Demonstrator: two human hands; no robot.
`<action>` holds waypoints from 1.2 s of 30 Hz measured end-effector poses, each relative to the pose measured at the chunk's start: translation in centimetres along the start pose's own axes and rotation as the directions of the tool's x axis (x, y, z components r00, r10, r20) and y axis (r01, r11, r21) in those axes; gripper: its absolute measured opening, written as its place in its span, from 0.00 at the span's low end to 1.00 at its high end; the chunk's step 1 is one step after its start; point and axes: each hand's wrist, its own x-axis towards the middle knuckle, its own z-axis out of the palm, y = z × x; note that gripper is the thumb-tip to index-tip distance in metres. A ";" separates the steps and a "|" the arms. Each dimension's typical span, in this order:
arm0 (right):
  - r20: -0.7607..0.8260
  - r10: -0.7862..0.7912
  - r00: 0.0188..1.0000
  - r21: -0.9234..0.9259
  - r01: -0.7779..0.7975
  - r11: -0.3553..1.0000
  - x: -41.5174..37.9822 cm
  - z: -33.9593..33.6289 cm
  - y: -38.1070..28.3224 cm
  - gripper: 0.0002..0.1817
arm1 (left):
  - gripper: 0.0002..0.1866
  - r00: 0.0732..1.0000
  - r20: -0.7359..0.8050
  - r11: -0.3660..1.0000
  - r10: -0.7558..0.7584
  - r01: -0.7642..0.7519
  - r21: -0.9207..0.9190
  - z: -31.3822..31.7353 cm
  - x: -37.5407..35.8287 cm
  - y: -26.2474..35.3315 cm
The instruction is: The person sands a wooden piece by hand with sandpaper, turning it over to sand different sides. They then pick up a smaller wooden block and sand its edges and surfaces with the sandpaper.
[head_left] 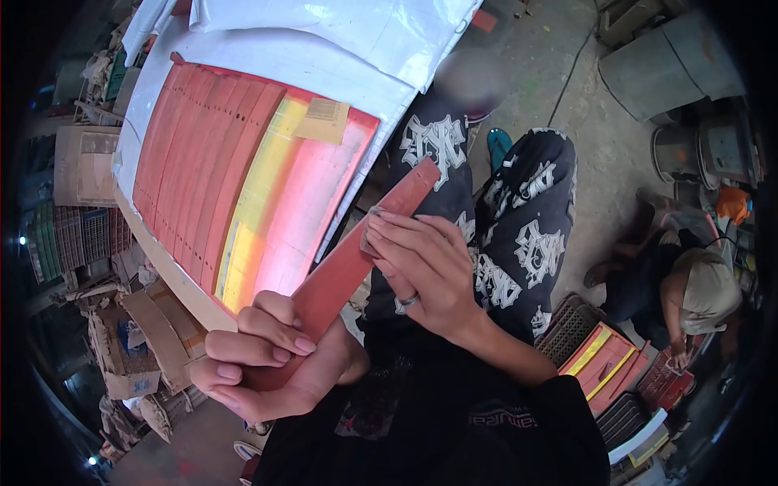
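A long red-painted wooden slat runs diagonally across my lap, with a small hole near its far end. My left hand is closed round the near end, fingers curled over it. Against the slat's upper part, my right hand presses a small folded greyish-brown piece that looks like sandpaper. Its fingertips rest along the slat's edge, and a ring shows on one finger. Beyond my hands, several similar red slats lie side by side on a red and yellow board.
A brown paper piece lies on the board, over white sheeting. Cardboard boxes and crates stand at left. At right, another person bends over red pieces near more slats. Metal drums stand behind.
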 end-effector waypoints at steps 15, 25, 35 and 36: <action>0.033 0.139 0.990 -0.086 -0.136 0.987 0.2 0.0 5.7 0.10 | 0.13 0.999 -0.016 0.998 0.033 -0.034 -0.050 0.0 -0.6 0.4; 0.007 0.084 0.996 -0.042 -0.084 0.996 -0.6 0.3 6.2 0.11 | 0.13 0.996 -0.085 0.996 0.040 -0.033 0.083 1.0 -0.8 0.3; 0.030 0.121 0.992 -0.072 -0.119 0.990 -1.4 -0.8 6.3 0.12 | 0.13 0.997 -0.058 0.996 0.043 -0.038 0.083 0.4 -0.7 0.3; 0.022 0.168 0.986 -0.081 -0.166 0.983 -1.5 -1.0 6.5 0.11 | 0.13 0.997 -0.058 0.997 0.042 -0.037 0.072 0.1 -0.6 0.3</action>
